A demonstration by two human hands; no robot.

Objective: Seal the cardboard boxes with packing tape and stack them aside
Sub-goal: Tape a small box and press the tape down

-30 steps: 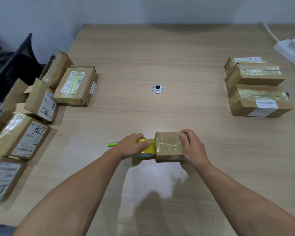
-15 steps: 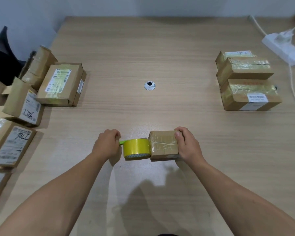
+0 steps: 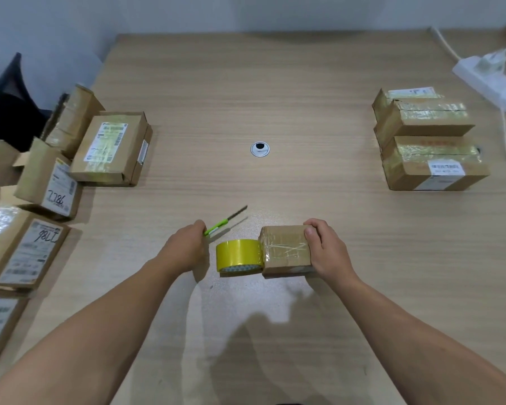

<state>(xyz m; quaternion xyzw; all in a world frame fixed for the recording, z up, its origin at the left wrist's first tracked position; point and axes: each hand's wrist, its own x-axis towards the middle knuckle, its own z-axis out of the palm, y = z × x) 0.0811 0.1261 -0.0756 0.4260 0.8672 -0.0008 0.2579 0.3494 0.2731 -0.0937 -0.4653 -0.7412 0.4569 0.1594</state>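
Observation:
A small cardboard box [image 3: 284, 249] lies on the wooden table [image 3: 275, 83] in front of me, with clear tape across its top. My right hand [image 3: 326, 248] grips its right end, thumb on top. A yellow tape roll [image 3: 237, 255] stands on edge against the box's left side, its tape still joined to the box. My left hand [image 3: 186, 247] holds a green-handled utility knife [image 3: 224, 222] with the blade out, pointing away to the upper right, just left of the roll.
Several taped boxes [image 3: 427, 141] are stacked at the right. Several labelled boxes [image 3: 111, 147] lie along the left edge. A round cable grommet [image 3: 259, 149] sits mid-table. A white power strip [image 3: 491, 77] with a cable lies at the far right corner.
My left hand let go of the tape roll, moved left to the green knife and lifted it with its blade out. My right hand stayed on the box.

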